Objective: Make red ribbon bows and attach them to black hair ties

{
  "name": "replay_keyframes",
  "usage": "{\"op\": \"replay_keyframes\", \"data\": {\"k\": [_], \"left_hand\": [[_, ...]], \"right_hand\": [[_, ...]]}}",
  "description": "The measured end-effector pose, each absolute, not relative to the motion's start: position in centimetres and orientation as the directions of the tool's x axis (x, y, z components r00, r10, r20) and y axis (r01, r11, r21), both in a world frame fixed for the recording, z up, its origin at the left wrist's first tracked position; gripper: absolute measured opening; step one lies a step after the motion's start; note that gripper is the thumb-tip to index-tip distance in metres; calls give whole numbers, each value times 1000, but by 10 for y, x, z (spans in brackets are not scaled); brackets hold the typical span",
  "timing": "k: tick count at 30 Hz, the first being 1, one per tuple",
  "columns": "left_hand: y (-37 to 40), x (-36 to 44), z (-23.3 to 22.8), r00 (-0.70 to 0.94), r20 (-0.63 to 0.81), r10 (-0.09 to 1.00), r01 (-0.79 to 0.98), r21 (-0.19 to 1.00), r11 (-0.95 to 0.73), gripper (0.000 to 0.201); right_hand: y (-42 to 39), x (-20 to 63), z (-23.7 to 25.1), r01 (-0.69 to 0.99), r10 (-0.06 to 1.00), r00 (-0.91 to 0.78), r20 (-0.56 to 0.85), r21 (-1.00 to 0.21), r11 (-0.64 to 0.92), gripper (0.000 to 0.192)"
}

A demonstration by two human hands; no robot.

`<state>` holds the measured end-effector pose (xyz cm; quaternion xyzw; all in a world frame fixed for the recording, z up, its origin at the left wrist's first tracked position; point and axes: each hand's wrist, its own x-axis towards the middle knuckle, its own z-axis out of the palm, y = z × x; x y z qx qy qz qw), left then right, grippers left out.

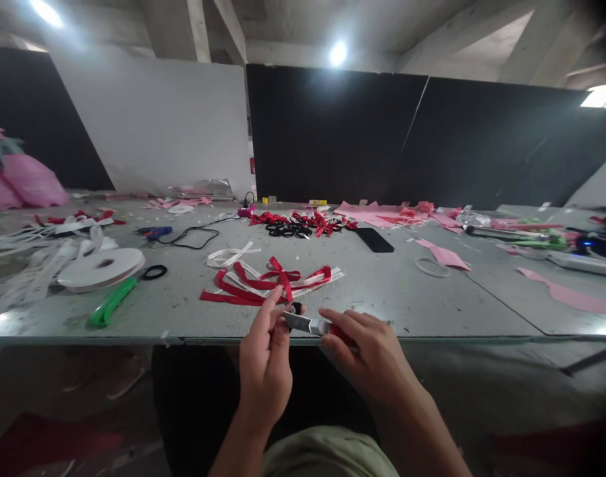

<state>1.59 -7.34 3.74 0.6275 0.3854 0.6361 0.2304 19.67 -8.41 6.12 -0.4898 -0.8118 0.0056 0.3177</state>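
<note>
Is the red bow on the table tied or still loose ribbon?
Tied: the red bow shows a knot with loops either side, lying flat on red and white ribbon strips.

We observe a grey desk point(392, 291). Directly on it lie a red-and-white ribbon bow point(275, 281), a white ribbon spool point(101, 266), a green utility knife point(111, 302), a black phone point(374, 239), pink paper scraps point(449, 257), a white ring point(432, 266) and black hair ties point(287, 230).

Silver-bladed cutter point(307, 324) w/ red handle, horizontal, between both hands at table edge.
</note>
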Motion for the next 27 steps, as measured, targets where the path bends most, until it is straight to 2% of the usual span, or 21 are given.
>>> {"op": "replay_keyframes", "data": {"k": [3,7,20,27], "left_hand": [[-75,14,36,-71,585,808,195,802,-564,47],[-74,13,34,-42,639,768,266,748,-608,48],[-74,17,30,23,665,747,237,722,-650,57],[-69,18,23,-43,646,762,202,753,-626,58]], "right_hand": [[-82,197,58,817,784,-331,525,-256,516,37],[-85,197,60,838,769,-322,552,-213,503,39],[-88,196,63,855,784,-245,570,-254,452,41],[-88,201,64,875,764,-210,609,-232,425,41]]}}
